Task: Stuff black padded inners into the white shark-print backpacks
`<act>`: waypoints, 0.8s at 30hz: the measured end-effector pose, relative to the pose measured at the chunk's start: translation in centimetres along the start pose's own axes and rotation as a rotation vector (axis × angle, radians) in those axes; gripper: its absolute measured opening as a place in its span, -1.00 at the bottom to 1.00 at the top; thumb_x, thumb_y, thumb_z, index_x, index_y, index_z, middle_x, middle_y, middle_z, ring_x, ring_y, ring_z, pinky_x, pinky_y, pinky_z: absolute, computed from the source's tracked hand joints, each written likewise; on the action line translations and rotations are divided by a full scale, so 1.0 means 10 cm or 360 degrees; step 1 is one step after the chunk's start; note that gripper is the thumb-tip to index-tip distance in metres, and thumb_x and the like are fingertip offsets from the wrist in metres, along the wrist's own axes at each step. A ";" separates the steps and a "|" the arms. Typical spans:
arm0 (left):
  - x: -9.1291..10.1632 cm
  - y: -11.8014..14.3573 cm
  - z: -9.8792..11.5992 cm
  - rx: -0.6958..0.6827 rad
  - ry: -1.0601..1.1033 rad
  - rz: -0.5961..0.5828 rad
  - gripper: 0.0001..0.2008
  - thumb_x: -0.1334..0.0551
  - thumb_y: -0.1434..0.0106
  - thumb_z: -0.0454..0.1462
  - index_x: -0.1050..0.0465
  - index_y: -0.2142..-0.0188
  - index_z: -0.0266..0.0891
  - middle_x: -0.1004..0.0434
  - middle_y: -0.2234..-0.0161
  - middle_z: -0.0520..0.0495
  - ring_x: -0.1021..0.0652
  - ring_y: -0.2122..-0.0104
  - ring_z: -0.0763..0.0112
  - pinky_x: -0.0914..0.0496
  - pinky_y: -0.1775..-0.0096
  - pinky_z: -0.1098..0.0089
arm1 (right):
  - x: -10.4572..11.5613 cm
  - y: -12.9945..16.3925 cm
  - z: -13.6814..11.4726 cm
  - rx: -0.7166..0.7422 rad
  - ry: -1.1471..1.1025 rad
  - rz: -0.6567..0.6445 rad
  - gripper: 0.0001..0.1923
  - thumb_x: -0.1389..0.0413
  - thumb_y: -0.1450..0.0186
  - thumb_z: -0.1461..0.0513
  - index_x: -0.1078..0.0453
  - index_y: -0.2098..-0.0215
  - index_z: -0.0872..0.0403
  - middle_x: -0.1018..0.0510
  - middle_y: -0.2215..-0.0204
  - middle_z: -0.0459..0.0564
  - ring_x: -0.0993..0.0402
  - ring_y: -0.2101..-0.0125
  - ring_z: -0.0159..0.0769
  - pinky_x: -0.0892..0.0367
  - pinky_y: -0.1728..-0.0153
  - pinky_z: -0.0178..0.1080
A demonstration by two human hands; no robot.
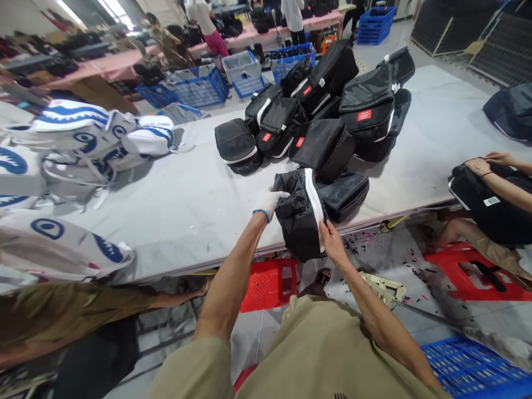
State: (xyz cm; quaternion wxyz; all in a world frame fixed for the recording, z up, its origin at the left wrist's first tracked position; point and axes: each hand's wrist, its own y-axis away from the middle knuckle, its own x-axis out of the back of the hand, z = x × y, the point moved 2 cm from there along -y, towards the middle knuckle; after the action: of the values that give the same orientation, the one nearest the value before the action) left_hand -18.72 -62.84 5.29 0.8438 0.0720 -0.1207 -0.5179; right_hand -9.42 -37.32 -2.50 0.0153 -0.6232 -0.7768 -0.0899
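Head view, inventory of the near table edge.

Item: black bag [301,219], white stripe along one side, hanging half over the near edge of the table [187,205], lower part dangling above a red stool [268,282].

Left hand [270,200]: gloved in white, blue band at the wrist, fingers curled over the bag's upper left corner, pinching the fabric.

Right hand [330,235]: bare, fingers closed on the stripe edge at the bag's lower right (fingertips partly hidden behind the fabric, so depth of the pinch cannot be told).

Behind, toward the table's middle: pile of black bags [328,111] with red labels, the nearest touching the held bag. Left edge: white bags [78,138] with blue print, stacked. Right edge: another person's hands [488,163] resting on a separate black bag.

Handling note, offered as judgement: soft, slack fabric, likely to sag and fold between two grip points. Better kept taut by pulling the two corners apart, weight supported on the table edge rather than left hanging. Worth keeping clear of the nearest bag in the pile to avoid dragging it off the edge.
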 end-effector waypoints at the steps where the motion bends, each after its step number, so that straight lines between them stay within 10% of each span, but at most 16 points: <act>1: 0.03 -0.01 0.00 0.0004 -0.0005 0.0016 -0.47 -0.62 0.13 -0.23 -0.65 0.14 -0.36 -0.75 0.33 -0.14 -0.71 0.18 0.10 -0.59 0.05 0.14 | -0.03 0.03 0.09 0.0002 0.0012 0.0003 -0.28 0.06 -0.57 -0.22 -0.51 -0.35 0.10 -0.60 -0.28 0.16 -0.48 -0.27 -0.08 -0.30 -0.40 -0.09; 7: 0.17 0.05 0.00 0.0016 0.0015 0.0022 -0.43 -0.59 0.13 -0.25 -0.66 0.09 -0.39 -0.76 0.30 -0.11 -0.71 0.16 0.12 -0.60 -0.02 0.11 | -0.06 0.28 0.51 0.0065 0.0264 0.0105 -0.34 0.02 -0.52 -0.14 -0.56 -0.24 0.14 -0.62 -0.23 0.24 -0.48 -0.26 0.00 -0.30 -0.39 0.00; 12: 0.10 0.24 0.05 -0.0036 -0.0062 -0.0104 -0.45 -0.56 0.20 -0.22 -0.71 0.13 -0.31 -0.79 0.24 -0.16 -0.72 0.18 0.06 -0.61 0.04 0.13 | 0.15 0.00 -0.14 0.0446 0.0776 0.0104 -0.35 -0.07 -0.49 0.10 -0.39 -0.49 0.07 -0.62 -0.27 0.18 -0.55 -0.20 0.01 -0.37 -0.25 -0.07; 16: 0.04 0.40 0.12 -0.0122 -0.0175 -0.0268 -0.50 -0.52 0.14 -0.18 -0.74 0.15 -0.30 -0.81 0.19 -0.16 -0.72 0.17 0.06 -0.61 0.02 0.14 | 0.37 -0.38 -0.40 0.0370 0.1274 0.0092 -0.59 -0.11 -0.44 0.21 -0.59 -0.20 0.04 -0.74 0.03 0.17 -0.64 -0.01 0.03 -0.34 0.00 -0.17; 24: 0.49 0.63 -0.13 -0.0214 -0.0715 -0.0386 -0.52 -0.41 0.02 -0.18 -0.75 0.07 -0.25 -0.81 0.17 -0.06 -0.70 0.08 0.00 -0.56 -0.04 0.15 | 0.81 -0.09 0.97 -0.0701 0.0852 0.0114 -0.23 0.22 -0.59 -0.23 -0.49 0.40 0.09 -0.67 0.38 0.30 -0.65 0.26 -0.01 -0.31 0.28 -0.20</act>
State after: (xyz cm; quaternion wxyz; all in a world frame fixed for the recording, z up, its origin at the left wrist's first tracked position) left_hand -10.84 -64.36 6.27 0.7304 -0.0872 -0.2608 -0.6252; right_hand -11.25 -28.18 -11.03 0.0867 -0.5928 -0.6847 -0.4150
